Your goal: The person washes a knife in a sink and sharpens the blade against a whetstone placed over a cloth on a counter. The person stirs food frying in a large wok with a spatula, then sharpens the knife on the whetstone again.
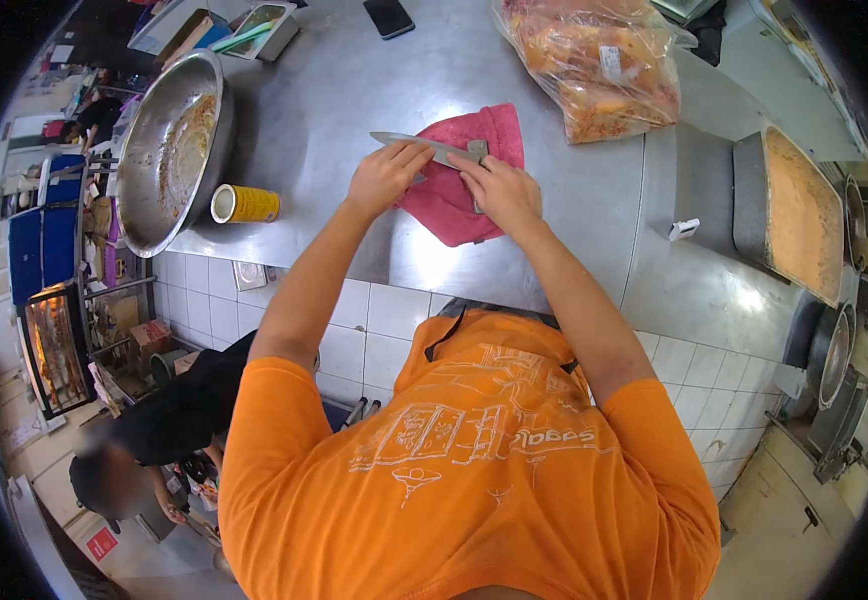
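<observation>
From my remote seat I see my left hand (386,178) just above centre frame, fingers curled down onto the blade of the one long steel knife (422,146), pinching it from above. My right hand (502,192) sits beside it, closed around the knife's handle end with the fingertips pressing on the single pink folded cloth (464,172). The knife lies across the cloth's upper edge on the stainless steel counter (324,90). Its long axis runs nearly level across the frame, tip pointing left.

I count one large round metal bowl (172,150) at the upper left, one yellow tin can (245,204) on its side next to it, one clear plastic bag of orange food (594,62) at top right, and one black phone (389,16) at the top edge.
</observation>
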Demonstrator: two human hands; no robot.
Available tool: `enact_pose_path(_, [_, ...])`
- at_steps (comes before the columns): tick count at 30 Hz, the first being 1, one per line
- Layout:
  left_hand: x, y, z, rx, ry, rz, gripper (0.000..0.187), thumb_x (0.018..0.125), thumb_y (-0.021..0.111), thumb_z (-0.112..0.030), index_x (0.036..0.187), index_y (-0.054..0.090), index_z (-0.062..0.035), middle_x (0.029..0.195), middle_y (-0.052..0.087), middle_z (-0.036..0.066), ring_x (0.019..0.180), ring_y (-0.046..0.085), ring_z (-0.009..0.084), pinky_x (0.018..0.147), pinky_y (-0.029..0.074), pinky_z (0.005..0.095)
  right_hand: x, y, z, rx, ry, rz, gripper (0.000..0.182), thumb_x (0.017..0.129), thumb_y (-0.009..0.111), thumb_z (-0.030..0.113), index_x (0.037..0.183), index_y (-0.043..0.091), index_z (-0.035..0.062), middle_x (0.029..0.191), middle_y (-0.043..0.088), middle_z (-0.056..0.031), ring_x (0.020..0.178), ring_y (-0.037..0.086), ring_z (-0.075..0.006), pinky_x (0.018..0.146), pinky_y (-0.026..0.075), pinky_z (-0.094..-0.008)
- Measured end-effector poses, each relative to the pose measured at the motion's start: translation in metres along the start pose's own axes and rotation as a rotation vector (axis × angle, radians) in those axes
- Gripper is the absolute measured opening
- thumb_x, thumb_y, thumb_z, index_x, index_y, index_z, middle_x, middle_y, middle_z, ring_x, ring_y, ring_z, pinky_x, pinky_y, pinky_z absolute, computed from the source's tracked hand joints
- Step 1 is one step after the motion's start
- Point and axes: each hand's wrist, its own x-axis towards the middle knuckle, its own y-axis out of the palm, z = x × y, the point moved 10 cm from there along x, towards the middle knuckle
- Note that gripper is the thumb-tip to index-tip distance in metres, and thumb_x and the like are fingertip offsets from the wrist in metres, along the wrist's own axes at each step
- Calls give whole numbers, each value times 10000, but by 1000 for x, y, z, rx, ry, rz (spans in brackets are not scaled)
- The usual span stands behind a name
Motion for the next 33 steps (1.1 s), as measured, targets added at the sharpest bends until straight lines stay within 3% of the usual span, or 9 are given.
enact_pose_path(2, [-1, 8, -1, -13, -26, 6, 404, 818, 643, -132, 1217, 692, -96, 1175, 719, 50, 1081, 701, 252, 839, 603, 362, 1, 3, -10, -3, 23, 32, 324, 981, 662, 308, 1297, 702, 366, 909, 687, -73, 798, 702, -306, 678, 586, -432])
enact_pose_path(5, [0, 19, -5, -35, -29, 3, 382, 843, 632, -140, 1217, 684, -87, 1175, 715, 67, 1078, 702, 256, 841, 605, 370, 0, 1, -14, -7, -73, -18, 378, 983, 654, 333, 1349, 667, 424, 828, 627, -13, 678, 665, -249, 595, 557, -393])
enact_pose_path(7, [-6, 26, -2, -36, -23, -36, 354, 858, 627, -145, 1204, 678, -84, 1159, 713, 79, 1062, 706, 249, 836, 606, 362, -1, -6, -6, -86, -157, -109, 375, 986, 652, 329, 1351, 670, 409, 821, 618, -24, 681, 663, -258, 594, 551, -402])
enact_pose_path(10, [-7, 27, -8, 3, -29, 20, 325, 866, 625, -147, 1180, 677, -86, 1143, 713, 79, 1046, 711, 236, 835, 607, 348, -2, -13, -4, 63, -139, -63, 366, 987, 654, 319, 1345, 679, 391, 820, 611, -35, 692, 663, -270, 609, 548, -408])
enact_pose_path(19, [3, 29, -88, -110, 79, -34, 319, 854, 641, -136, 1161, 674, -55, 1133, 714, 73, 1059, 707, 227, 868, 603, 341, -74, -37, -36, -44, -9, 104, 392, 976, 669, 278, 1356, 682, 374, 798, 585, -56, 692, 643, -269, 614, 528, -402])
enact_pose_path(24, [14, 28, -140, -196, 128, -83, 301, 862, 630, -145, 1142, 683, -50, 1131, 714, 84, 1080, 700, 228, 880, 593, 333, -119, -72, -50, -41, 37, 56, 403, 964, 685, 271, 1353, 685, 375, 787, 573, -54, 670, 626, -260, 597, 517, -392])
enact_pose_path(30, [38, 34, -224, -362, 220, -114, 344, 833, 647, -167, 1156, 692, -59, 1127, 719, 77, 1066, 703, 217, 842, 603, 345, -202, -132, -81, -283, 100, 120, 419, 945, 710, 241, 1345, 698, 364, 761, 538, -43, 625, 580, -247, 578, 496, -382])
enact_pose_path(33, [55, 18, -225, -340, 198, -153, 313, 830, 649, -176, 1113, 708, -57, 1141, 725, 69, 1063, 704, 222, 865, 599, 346, -191, -160, -78, -328, 81, 61, 427, 928, 727, 231, 1333, 709, 365, 754, 528, -31, 607, 557, -239, 572, 488, -374])
